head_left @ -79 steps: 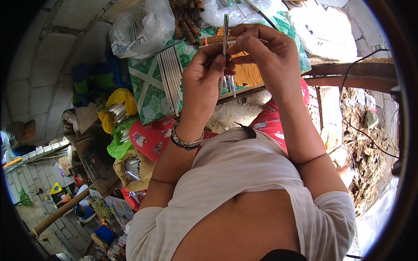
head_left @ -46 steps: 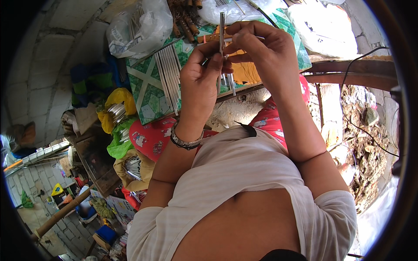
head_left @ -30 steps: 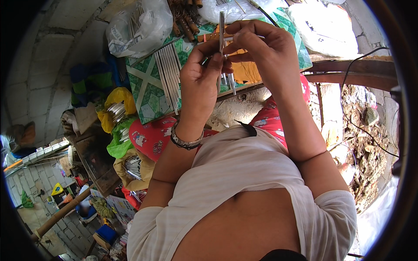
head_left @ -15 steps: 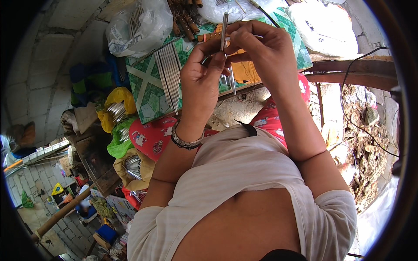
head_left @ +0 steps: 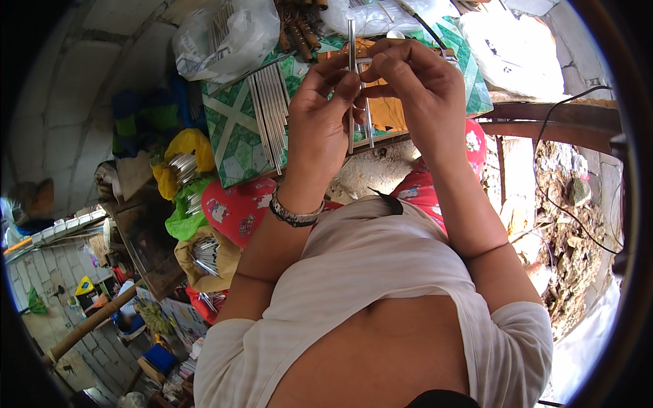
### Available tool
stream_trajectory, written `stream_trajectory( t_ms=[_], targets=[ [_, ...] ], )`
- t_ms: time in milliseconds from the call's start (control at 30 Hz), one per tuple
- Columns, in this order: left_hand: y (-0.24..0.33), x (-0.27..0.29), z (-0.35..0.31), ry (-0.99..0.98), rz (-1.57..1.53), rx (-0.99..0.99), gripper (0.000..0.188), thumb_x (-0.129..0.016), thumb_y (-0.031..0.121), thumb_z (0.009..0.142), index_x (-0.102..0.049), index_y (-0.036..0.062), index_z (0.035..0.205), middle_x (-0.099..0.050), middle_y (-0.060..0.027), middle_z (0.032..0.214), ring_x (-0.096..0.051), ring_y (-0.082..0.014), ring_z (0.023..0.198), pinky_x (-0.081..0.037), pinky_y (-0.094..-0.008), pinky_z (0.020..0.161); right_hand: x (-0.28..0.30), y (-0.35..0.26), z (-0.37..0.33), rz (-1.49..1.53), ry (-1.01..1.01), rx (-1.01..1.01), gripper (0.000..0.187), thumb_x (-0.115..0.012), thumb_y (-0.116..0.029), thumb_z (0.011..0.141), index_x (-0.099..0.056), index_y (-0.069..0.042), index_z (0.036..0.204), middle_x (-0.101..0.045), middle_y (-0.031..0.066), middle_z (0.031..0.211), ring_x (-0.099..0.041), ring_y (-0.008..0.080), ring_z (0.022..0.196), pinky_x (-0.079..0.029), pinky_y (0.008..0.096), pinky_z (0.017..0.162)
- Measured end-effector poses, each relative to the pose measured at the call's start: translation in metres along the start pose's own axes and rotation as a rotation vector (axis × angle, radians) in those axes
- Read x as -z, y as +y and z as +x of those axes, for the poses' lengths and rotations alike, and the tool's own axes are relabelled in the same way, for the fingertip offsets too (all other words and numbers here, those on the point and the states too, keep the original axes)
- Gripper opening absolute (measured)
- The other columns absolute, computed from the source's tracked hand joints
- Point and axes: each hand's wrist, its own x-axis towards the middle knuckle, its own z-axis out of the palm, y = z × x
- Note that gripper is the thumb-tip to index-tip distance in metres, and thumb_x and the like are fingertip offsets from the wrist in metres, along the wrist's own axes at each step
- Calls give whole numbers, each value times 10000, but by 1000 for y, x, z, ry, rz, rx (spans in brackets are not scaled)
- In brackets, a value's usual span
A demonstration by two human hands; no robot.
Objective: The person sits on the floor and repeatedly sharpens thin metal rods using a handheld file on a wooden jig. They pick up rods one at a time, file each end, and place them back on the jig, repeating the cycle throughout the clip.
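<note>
My left hand (head_left: 318,126) is closed in a pinch around a thin silvery metal tube (head_left: 352,42), which stands nearly upright in the picture above the table's near edge. Its lower end shows below my fingers. Close on its right, my right hand (head_left: 428,92) has thumb and fingers pressed together; what they grip is mostly hidden. Beneath the hands, more metal tubes (head_left: 369,129) lie beside an orange-brown piece of material (head_left: 388,117). A row of long silvery tubes (head_left: 266,112) rests on the green patterned tabletop (head_left: 231,146), left of my left hand.
A clear plastic bag (head_left: 228,44) with rods stands far left on the table, near brown cylindrical pieces (head_left: 297,37). A white bag (head_left: 513,51) sits far right. Yellow (head_left: 190,143), green (head_left: 183,221) and brown (head_left: 204,268) bags of metal pieces stand left of my legs. A black cable (head_left: 544,112) hangs at right.
The tube has turned from a slight tilt to nearly upright, and its lower end now shows below my left hand. My right hand has shifted slightly right.
</note>
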Motion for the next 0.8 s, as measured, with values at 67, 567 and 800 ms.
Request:
stream_trajectory(
  t_ms=[67,567,800],
  targets=[
    [-1,2,1,-7,-9,11,279,-575,77,1030,-547,-4,1295,-679,-79,1054,-621,-135,824,-486,-288,663,2,2,0,-92,2,31,128,-637,-68,892,-694,46,872,-700,72,793,-658,97,709,-540,251,673],
    [-7,-2,1,18,-37,11,242,-583,100,1034,-583,-39,1232,-661,-50,961,-583,-109,710,-492,-256,624,5,8,2,-238,17,153,134,-679,-94,827,-705,36,840,-699,90,900,-666,128,739,-527,271,725],
    [-6,-5,0,42,15,-9,267,-603,128,1030,-585,-45,1233,-653,-43,931,-588,-110,711,-497,-254,621,4,7,1,-233,36,157,138,-680,-101,823,-708,34,833,-699,90,894,-659,133,727,-523,275,722]
  ],
)
